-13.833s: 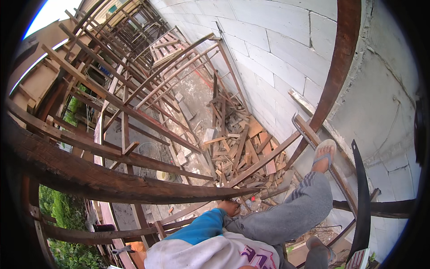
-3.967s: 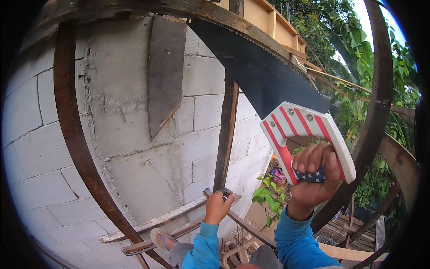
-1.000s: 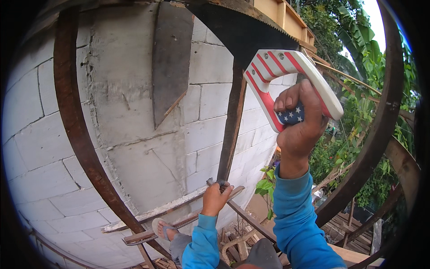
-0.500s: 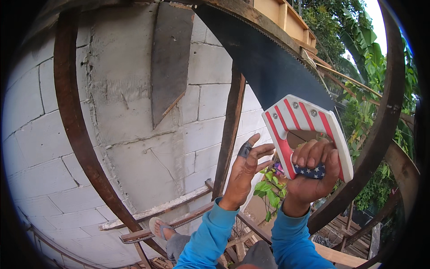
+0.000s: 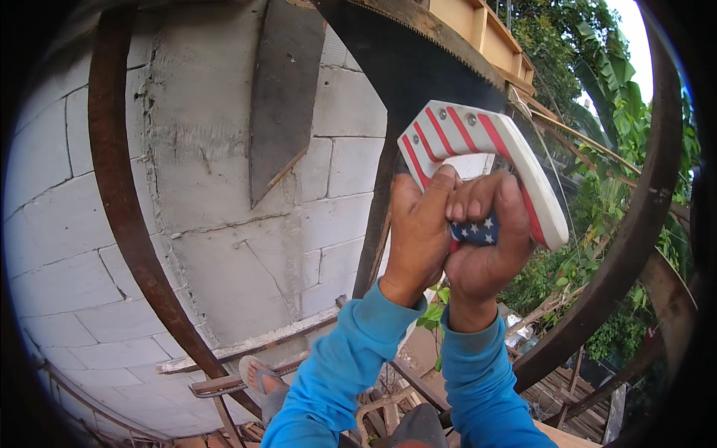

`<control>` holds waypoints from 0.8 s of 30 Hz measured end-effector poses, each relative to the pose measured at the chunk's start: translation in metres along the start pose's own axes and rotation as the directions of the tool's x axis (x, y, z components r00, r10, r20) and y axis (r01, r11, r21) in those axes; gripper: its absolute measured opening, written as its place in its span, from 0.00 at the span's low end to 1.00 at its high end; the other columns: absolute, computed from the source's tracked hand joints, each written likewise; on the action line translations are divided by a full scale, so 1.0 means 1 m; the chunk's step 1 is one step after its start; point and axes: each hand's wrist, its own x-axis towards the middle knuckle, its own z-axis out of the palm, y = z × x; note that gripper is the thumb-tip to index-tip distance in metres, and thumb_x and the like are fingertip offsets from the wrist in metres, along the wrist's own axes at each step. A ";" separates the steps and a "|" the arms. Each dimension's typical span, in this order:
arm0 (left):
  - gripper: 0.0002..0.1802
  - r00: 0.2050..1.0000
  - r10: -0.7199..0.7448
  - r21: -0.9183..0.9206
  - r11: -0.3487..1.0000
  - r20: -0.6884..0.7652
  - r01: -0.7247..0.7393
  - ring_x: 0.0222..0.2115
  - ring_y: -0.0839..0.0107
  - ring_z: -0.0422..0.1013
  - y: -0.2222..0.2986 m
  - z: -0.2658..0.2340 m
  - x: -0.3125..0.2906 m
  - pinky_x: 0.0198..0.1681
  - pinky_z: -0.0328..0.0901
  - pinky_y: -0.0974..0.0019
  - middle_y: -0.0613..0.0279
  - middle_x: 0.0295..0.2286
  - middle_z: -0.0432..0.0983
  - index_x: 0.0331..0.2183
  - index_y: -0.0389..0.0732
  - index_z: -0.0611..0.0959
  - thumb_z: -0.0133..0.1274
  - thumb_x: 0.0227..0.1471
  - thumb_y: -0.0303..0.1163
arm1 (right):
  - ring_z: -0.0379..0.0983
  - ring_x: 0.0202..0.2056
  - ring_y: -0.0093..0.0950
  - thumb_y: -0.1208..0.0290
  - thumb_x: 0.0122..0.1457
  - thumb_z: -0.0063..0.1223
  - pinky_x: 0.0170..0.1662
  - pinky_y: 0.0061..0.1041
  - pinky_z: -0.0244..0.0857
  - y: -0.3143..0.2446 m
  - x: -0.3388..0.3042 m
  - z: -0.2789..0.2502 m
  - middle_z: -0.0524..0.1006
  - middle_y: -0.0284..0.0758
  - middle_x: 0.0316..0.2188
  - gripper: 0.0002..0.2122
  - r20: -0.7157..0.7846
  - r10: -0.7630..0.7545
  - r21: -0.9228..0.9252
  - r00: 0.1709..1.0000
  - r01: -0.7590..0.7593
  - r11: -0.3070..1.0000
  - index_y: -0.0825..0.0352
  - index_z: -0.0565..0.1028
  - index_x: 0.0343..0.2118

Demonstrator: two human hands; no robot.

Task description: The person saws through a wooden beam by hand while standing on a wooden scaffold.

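Overhead, a hand saw (image 5: pixel 484 145) with a red-and-white striped handle and a star-patterned blue grip points up and away to the left. Its dark blade lies with the toothed edge against a wooden beam (image 5: pixel 448 33). My right hand (image 5: pixel 489 235) is wrapped round the grip. Against the near side of the same handle, my left hand (image 5: pixel 422 231) is closed too, its thumb beside the right fingers; its other fingers are hidden behind the handle. To the left of the blade hangs a dark board (image 5: pixel 284 97) with a slanted lower end.
A grey block wall (image 5: pixel 224 187) fills the left. Dark upright posts (image 5: pixel 123 172) stand before it, and another curved post (image 5: pixel 635 224) rises at right. My sandalled foot (image 5: pixel 258 373) rests on a narrow plank. Lumber (image 5: pixel 575 403) lies below; leafy plants (image 5: pixel 627 299) grow at right.
The saw has slid up and left along the beam, its handle higher and farther from the right post. My left hand, open beside it before, has closed on the handle.
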 end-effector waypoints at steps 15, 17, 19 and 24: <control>0.13 0.995 -0.053 0.211 0.975 -0.083 0.070 0.28 0.81 0.67 -0.028 0.040 -0.025 0.31 0.64 0.74 0.61 0.29 0.72 0.41 0.33 0.69 0.46 0.60 0.34 | 0.60 0.21 0.21 0.64 0.62 0.38 0.27 0.24 0.59 -0.027 0.006 -0.045 0.60 0.29 0.17 0.13 0.098 0.078 0.087 0.992 -0.087 0.992 0.63 0.61 0.23; 0.15 0.986 -0.038 0.165 0.984 -0.164 0.066 0.30 0.78 0.69 -0.010 0.049 -0.042 0.32 0.66 0.72 0.57 0.30 0.73 0.42 0.32 0.67 0.45 0.60 0.34 | 0.61 0.21 0.22 0.62 0.62 0.38 0.27 0.25 0.60 -0.035 -0.014 -0.033 0.61 0.30 0.17 0.14 0.144 0.068 0.066 0.987 -0.078 0.995 0.61 0.59 0.22; 0.15 0.963 -0.041 0.103 0.992 -0.265 0.071 0.28 0.78 0.70 -0.006 0.072 -0.052 0.32 0.66 0.72 0.58 0.29 0.73 0.42 0.31 0.68 0.45 0.60 0.33 | 0.62 0.21 0.22 0.62 0.62 0.38 0.27 0.24 0.61 -0.052 -0.015 -0.034 0.61 0.30 0.17 0.14 0.167 0.092 0.062 0.982 -0.104 0.993 0.60 0.59 0.21; 0.07 0.994 0.025 0.098 0.995 -0.106 -0.015 0.25 0.80 0.68 0.027 0.016 0.018 0.28 0.64 0.74 0.62 0.26 0.73 0.34 0.32 0.74 0.45 0.55 0.27 | 0.64 0.24 0.23 0.71 0.63 0.40 0.29 0.24 0.63 0.021 0.029 0.010 0.66 0.33 0.22 0.09 0.160 -0.341 -0.420 0.926 0.377 0.826 0.70 0.71 0.33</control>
